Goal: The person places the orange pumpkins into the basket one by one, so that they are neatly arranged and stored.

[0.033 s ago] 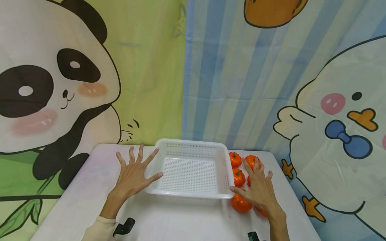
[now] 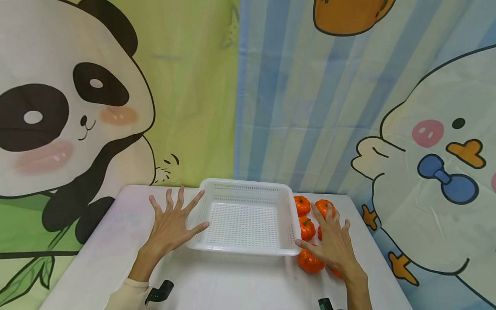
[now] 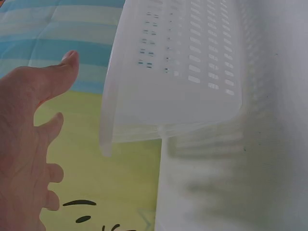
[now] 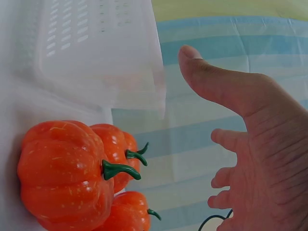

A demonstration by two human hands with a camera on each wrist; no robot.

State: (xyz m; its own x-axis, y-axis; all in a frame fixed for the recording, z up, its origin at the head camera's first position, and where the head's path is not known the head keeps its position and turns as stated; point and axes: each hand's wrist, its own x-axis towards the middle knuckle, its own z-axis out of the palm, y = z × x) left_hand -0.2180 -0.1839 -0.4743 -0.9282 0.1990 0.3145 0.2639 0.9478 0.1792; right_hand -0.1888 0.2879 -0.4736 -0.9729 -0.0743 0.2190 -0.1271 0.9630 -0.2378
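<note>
A white perforated plastic basket [image 2: 248,250] stands on the table with nothing in it. My left hand [image 2: 172,228] is spread wide at the basket's left side; in the left wrist view a gap separates its thumb from the basket wall [image 3: 178,101]. On the other side my right hand [image 2: 335,241] hovers with fingers spread, above several orange toy-like pumpkins [image 2: 310,261] with green stems. The right wrist view shows it apart from both the basket [image 4: 96,72] and the nearest pumpkin [image 4: 62,175]. It partly hides some pumpkins in the head view.
The white table [image 2: 232,284] ends behind the basket at a hanging cloth [image 2: 271,107] printed with a panda and a white bird. Black camera mounts [image 2: 160,291] show near both wrists. The pumpkins stand close along the basket's right side.
</note>
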